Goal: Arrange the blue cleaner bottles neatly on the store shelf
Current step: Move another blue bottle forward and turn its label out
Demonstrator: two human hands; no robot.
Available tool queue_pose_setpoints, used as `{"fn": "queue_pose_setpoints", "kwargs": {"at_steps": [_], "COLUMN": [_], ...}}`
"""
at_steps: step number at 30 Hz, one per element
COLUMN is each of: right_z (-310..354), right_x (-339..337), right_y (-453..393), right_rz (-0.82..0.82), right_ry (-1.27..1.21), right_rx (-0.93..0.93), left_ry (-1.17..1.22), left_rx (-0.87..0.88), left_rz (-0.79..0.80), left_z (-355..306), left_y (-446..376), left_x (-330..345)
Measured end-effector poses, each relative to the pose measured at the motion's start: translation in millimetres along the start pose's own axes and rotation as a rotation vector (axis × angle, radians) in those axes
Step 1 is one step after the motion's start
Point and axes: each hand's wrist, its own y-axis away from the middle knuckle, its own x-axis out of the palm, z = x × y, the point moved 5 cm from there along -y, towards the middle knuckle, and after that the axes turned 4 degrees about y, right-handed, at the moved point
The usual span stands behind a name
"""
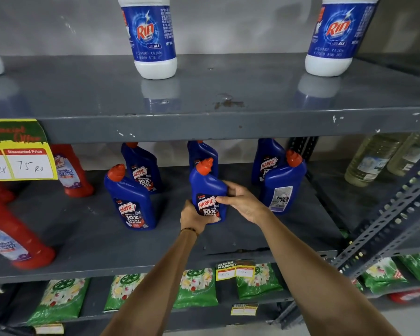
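Forearms nearest camera, reaching to middle shelf (155, 241). Left hand (194, 218) cups base, right hand (240, 202) wraps side of held blue bottle (207, 195); label forward, upright at shelf centre. Left of held bottle: front-left bottle (131, 202) and back-left bottle (143, 169), labels forward. Behind it: one bottle (201, 151), mostly hidden. Right of it: reversed bottle (283, 185), back label showing, touching back-right bottle (267, 161). Judgement: roughly midway; right pair needs turning and spacing.

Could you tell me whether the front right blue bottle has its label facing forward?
No, the front right blue bottle shows its back panel with a barcode, unlike the held bottle.
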Motion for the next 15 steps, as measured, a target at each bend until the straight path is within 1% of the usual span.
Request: {"fn": "queue_pose_setpoints", "kwargs": {"at_steps": [3,5,10,15], "right_z": [-1,-6,-25,-51], "right_x": [-5,-12,-33,-58], "right_y": [5,12,39,80], "right_rz": [-0.059,-0.149,-0.489,-0.783], "right_ry": [0.038,0.056,0.096,0.051], "right_rx": [0.013,0.037,0.124,0.204], "left_ry": [-0.032,-0.050,-0.057,-0.065], "left_rx": [0.003,-0.016,-0.056,0.015], "left_rz": [0.003,-0.015,-0.055,-0.036], "left_z": [3,9,18,15], "left_y": [2,7,28,56], "left_x": [-4,-9,-10,12]}}
